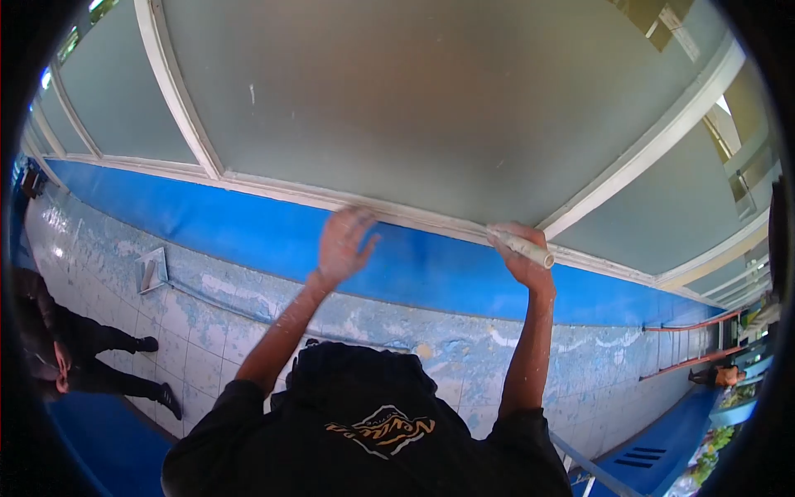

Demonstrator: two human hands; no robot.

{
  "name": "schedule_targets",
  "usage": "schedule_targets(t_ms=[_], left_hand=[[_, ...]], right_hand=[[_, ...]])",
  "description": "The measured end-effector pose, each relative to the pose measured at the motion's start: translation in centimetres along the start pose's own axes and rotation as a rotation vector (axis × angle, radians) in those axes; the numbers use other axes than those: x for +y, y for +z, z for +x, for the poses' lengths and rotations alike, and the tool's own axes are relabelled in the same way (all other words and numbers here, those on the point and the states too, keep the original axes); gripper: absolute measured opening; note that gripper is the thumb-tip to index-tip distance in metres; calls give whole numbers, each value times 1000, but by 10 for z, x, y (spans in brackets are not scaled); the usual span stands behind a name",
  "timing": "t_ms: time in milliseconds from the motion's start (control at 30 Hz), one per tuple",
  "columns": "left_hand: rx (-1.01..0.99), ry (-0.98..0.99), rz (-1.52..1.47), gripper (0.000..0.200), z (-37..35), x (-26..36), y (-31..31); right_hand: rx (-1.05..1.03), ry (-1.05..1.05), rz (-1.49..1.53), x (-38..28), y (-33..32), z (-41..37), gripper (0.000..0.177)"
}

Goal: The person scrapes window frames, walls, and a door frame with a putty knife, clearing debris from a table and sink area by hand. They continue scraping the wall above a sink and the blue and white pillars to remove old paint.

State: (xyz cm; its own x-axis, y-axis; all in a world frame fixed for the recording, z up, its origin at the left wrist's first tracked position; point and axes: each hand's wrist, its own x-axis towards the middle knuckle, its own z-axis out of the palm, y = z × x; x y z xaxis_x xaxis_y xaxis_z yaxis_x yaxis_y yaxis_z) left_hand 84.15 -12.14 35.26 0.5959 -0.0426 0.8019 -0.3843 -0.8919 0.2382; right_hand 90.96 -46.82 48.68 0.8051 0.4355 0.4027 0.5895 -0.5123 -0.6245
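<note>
**Q:** Where is the white tube, and what holds it?

**A:** Item 1, white tube (pixel 532 248): at 3 o'clock from the centre of my view, lying against the lower rail of the window frame (pixel 273 192), free end pointing towards 4 o'clock. My right hand (pixel 523 267) is wrapped round its near part, fingers closed over it.

**Q:** How would it handle?

**A:** My judgement: light, stiff and smooth-skinned, so it may slip in a loose grasp. A hold round the barrel near its middle looks soundest. What it contains I cannot tell.

**Q:** And the other hand?

**A:** Item 2, left hand (pixel 341 248): just to 9 o'clock of centre, fingers spread, holding nothing, fingertips at the same rail.

**Q:** The surroundings?

**A:** Item 3, frosted pane (pixel 397 99), at 12 o'clock above the rail. Item 4, blue band (pixel 248 232), directly below the rail. Item 5, tiled wall (pixel 207 327) with flaking paint, towards 7 o'clock. Item 6, a flat tool (pixel 151 271), far out at 9 o'clock. Item 7, a person in black (pixel 58 348), at 8 o'clock, well apart.
</note>
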Motion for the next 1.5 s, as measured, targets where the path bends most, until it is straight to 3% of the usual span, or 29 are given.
schedule_targets(t_ms=[133,300,500,600,700,800,900,1000,1100,1200,1300,1400,1500], left_hand=[[-24,-52,94,46,4,-78,-53],[-35,-63,1,43,0,-133,-67],[57,-49,-83,46,-10,-147,-46],[73,-51,-125,41,-6,-148,-51],[93,-83,-137,39,-5,-145,-52],[98,-85,-132,37,-7,-144,-51],[90,-96,-120,35,-6,-146,-50],[95,-101,-118,35,-7,-146,-49],[79,-110,-116,35,-11,-142,-47],[87,-115,-110,35,-7,-144,-47],[99,-112,-102,34,-8,-141,-49],[100,-116,-103,34,-8,-138,-49],[101,-132,-113,34,-8,-140,-49]], right_hand=[[-67,-10,-60,-37,31,33,16],[-119,36,-150,-72,53,41,15],[-70,154,-29,-95,72,55,14],[-118,74,-75,-76,80,53,15],[-186,173,-139,-101,69,56,15],[-95,163,-82,-99,82,64,16],[-191,121,-91,-98,86,65,16],[-176,202,-53,-107,91,70,18],[-157,156,-44,-104,102,77,17],[-219,270,-58,-116,101,79,18],[-166,79,-30,-107,107,82,18],[-192,87,0,-106,115,86,18],[-231,233,-12,-127,113,87,17]])
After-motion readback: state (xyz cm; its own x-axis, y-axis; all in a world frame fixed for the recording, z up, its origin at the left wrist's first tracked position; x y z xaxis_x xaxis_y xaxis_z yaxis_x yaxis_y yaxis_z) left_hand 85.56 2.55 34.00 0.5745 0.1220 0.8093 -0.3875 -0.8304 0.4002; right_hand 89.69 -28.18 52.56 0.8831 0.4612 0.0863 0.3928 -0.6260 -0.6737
